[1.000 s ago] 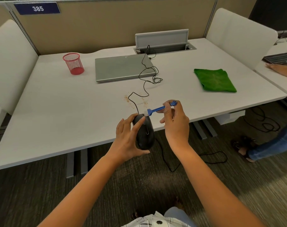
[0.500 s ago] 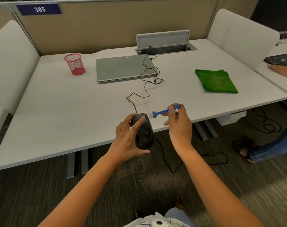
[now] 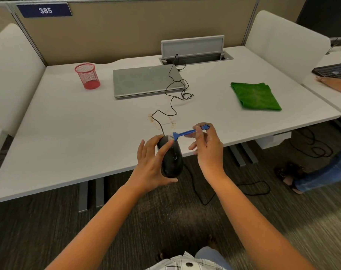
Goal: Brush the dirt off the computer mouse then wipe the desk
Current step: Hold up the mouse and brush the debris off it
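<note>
White desk (image 3: 68, 137) fills the view beneath a tan partition. At 12 o'clock lies a closed grey laptop (image 3: 146, 80); a green cloth (image 3: 255, 96) sits at 2 o'clock and a red mesh cup (image 3: 87, 75) at 10 o'clock. Over the desk's near edge, the left hand (image 3: 152, 166) grips the black computer mouse (image 3: 170, 156). The right hand (image 3: 208, 147) pinches a blue brush (image 3: 187, 132), its bristles touching the mouse's front. Brown dirt (image 3: 152, 119) speckles the desk just beyond.
</note>
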`<state>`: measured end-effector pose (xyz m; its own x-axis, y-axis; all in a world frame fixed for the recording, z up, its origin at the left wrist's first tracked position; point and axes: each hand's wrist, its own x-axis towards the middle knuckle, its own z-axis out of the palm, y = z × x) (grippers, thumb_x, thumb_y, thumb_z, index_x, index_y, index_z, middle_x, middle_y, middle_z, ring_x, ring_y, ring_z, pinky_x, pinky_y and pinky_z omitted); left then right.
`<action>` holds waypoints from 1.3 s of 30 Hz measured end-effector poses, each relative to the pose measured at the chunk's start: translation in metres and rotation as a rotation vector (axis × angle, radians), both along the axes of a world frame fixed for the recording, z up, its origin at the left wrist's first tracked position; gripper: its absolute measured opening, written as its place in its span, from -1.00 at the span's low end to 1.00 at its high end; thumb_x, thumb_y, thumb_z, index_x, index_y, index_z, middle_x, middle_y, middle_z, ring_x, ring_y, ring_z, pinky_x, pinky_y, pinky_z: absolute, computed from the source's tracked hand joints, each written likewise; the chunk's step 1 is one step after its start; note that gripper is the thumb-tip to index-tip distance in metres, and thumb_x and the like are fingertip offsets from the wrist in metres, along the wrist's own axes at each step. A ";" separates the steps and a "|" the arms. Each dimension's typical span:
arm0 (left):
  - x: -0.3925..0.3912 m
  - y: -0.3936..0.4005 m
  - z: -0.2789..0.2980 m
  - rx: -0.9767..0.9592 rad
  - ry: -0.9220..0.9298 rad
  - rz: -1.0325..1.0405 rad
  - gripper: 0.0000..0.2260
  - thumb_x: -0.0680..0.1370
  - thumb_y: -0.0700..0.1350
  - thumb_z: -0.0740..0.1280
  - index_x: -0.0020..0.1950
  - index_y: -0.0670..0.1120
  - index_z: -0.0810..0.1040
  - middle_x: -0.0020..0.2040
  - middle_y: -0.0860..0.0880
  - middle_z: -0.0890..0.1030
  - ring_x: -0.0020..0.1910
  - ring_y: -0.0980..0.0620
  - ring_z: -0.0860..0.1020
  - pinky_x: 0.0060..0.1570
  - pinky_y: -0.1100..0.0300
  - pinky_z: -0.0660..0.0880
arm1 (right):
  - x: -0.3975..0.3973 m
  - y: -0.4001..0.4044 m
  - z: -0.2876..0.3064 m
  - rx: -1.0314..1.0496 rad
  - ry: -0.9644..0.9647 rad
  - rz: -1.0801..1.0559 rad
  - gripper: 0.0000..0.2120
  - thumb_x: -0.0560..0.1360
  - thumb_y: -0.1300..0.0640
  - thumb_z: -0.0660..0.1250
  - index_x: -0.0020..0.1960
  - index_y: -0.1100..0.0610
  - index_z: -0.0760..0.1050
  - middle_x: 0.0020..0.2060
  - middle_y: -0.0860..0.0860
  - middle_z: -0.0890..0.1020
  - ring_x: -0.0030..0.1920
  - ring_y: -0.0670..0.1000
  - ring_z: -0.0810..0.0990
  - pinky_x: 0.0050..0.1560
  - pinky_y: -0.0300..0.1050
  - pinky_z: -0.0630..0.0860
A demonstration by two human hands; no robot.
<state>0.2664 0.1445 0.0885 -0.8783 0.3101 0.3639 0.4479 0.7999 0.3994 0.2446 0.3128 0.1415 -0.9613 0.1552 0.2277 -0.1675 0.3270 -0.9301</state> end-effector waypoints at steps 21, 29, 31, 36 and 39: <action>0.002 0.002 0.005 -0.061 0.030 0.024 0.10 0.15 0.14 0.58 0.45 0.13 -0.11 0.42 -0.05 0.02 0.44 -0.11 -0.03 0.37 -0.17 -0.12 | 0.004 -0.017 0.003 -0.129 -0.028 -0.011 -0.87 0.58 -0.05 0.11 0.00 -0.02 0.38 -0.18 -0.07 0.65 -0.40 -0.18 0.54 -0.37 -0.28 0.49; 0.003 0.002 0.003 -0.088 0.041 0.034 0.08 0.14 0.16 0.57 0.46 0.10 -0.03 0.43 -0.06 0.04 0.46 -0.11 -0.09 0.36 -0.16 -0.18 | 0.017 -0.021 0.001 -0.161 -0.084 0.049 -0.93 0.57 -0.01 0.14 -0.07 -0.14 0.36 -0.22 -0.11 0.63 -0.42 -0.17 0.56 -0.41 -0.35 0.48; 0.003 0.003 0.003 -0.099 0.047 0.034 0.07 0.14 0.17 0.57 0.46 0.08 -0.02 0.43 -0.07 0.04 0.46 -0.11 -0.10 0.36 -0.16 -0.19 | 0.016 -0.021 0.001 -0.179 -0.085 0.044 -0.93 0.58 0.00 0.14 -0.07 -0.13 0.37 -0.23 -0.12 0.63 -0.42 -0.18 0.56 -0.43 -0.36 0.47; 0.005 0.006 0.004 -0.110 0.036 0.032 0.07 0.17 0.20 0.55 0.47 0.10 -0.06 0.44 -0.08 0.02 0.47 -0.09 -0.13 0.38 -0.11 -0.31 | 0.010 -0.013 0.004 -0.244 -0.088 -0.053 -0.90 0.58 -0.05 0.11 -0.05 -0.11 0.38 -0.19 -0.10 0.65 -0.40 -0.18 0.55 -0.43 -0.36 0.45; 0.005 0.005 0.003 -0.099 0.043 0.025 0.03 0.19 0.21 0.53 0.46 0.09 -0.04 0.44 -0.08 0.02 0.47 -0.08 -0.13 0.37 -0.09 -0.32 | 0.008 -0.006 0.005 -0.290 -0.089 -0.124 -0.89 0.58 -0.04 0.09 -0.07 -0.13 0.37 -0.16 -0.09 0.65 -0.39 -0.18 0.55 -0.42 -0.35 0.46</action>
